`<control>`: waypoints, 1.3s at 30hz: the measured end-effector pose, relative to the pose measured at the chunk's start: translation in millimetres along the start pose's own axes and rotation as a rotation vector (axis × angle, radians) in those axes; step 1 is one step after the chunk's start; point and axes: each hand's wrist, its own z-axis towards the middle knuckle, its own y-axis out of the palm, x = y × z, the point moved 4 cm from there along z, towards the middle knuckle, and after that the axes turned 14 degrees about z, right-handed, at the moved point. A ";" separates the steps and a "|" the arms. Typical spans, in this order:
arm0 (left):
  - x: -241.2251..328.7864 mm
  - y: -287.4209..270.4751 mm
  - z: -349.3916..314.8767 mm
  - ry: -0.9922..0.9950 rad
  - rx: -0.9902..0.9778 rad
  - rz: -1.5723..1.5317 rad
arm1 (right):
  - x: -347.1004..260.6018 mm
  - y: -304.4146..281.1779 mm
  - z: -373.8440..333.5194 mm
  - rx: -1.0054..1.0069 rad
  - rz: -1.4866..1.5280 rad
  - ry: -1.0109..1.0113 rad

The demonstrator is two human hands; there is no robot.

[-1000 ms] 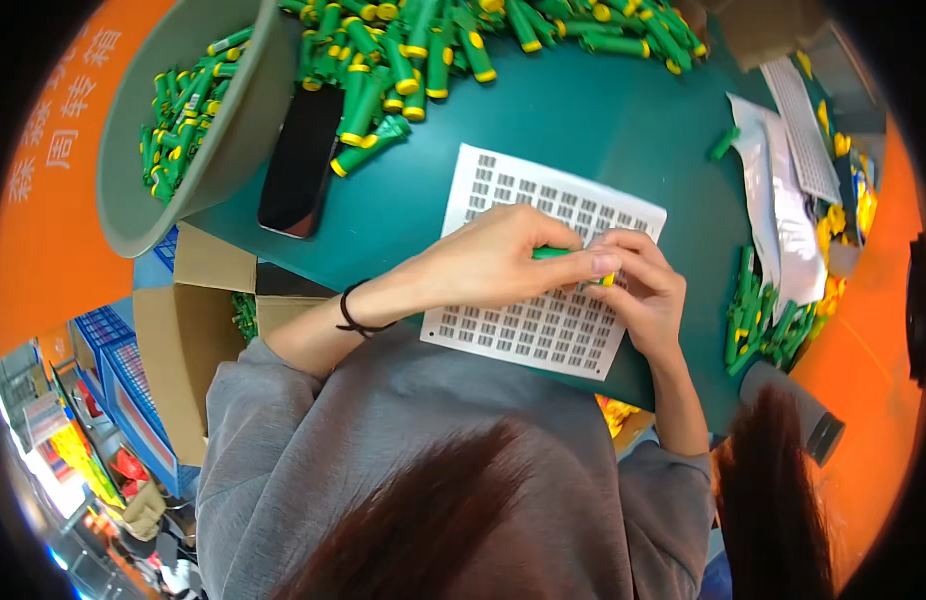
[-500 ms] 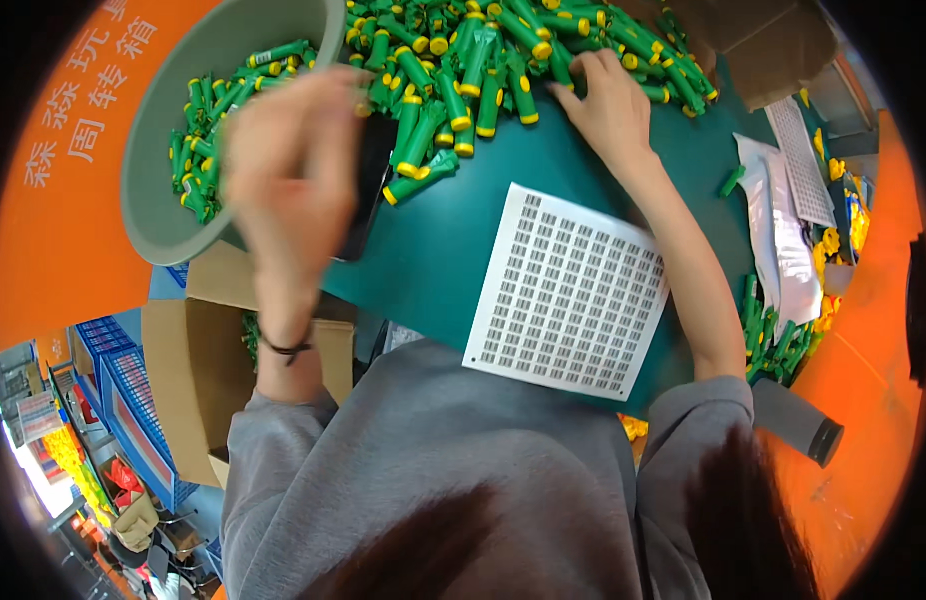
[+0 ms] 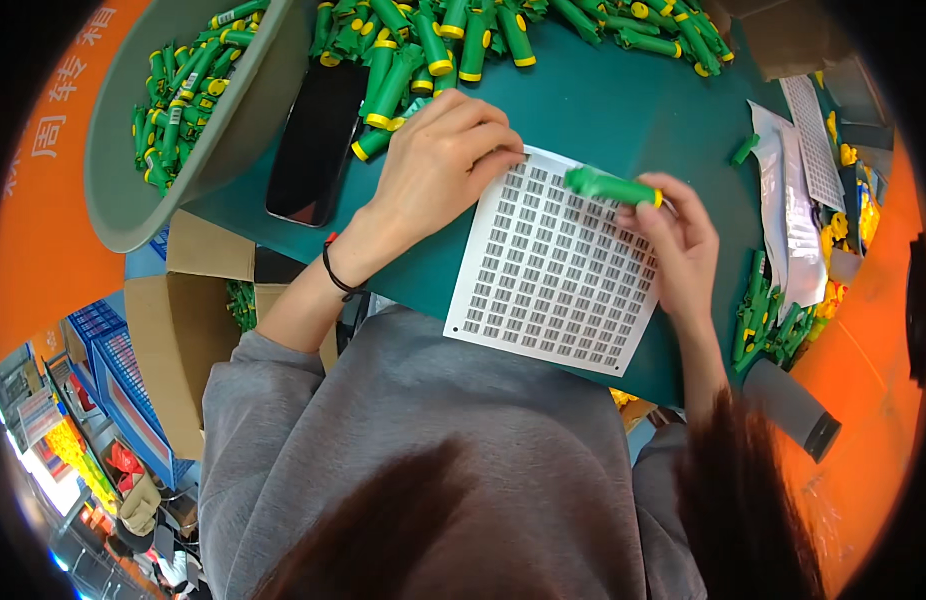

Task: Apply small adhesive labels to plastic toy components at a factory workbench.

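Note:
A white sheet of small barcode stickers [image 3: 553,270] lies on the dark green table [image 3: 603,120] in front of me. My left hand [image 3: 438,165] rests on the sheet's top left corner, fingers curled, pressing on its edge. My right hand [image 3: 678,240] holds a green tube with a yellow cap [image 3: 613,187] by its capped end, level above the sheet's upper right part. A heap of the same green and yellow tubes [image 3: 453,40] lies just beyond my left hand.
A grey tub [image 3: 163,180] with more tubes stands at the far left, a black phone [image 3: 313,140] beside it. Paper strips and bags [image 3: 798,190] and more tubes [image 3: 768,310] lie at the right. An open cardboard box [image 3: 183,330] sits below the table's left edge.
My left hand has come back from the tub side to the sheet's corner. My right hand has come back from the heap with one green tube and holds it over the sheet.

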 end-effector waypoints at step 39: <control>89.3 -7.3 44.7 -0.167 -0.558 -0.556 | 2.0 1.6 -35.3 -0.099 -0.018 -0.321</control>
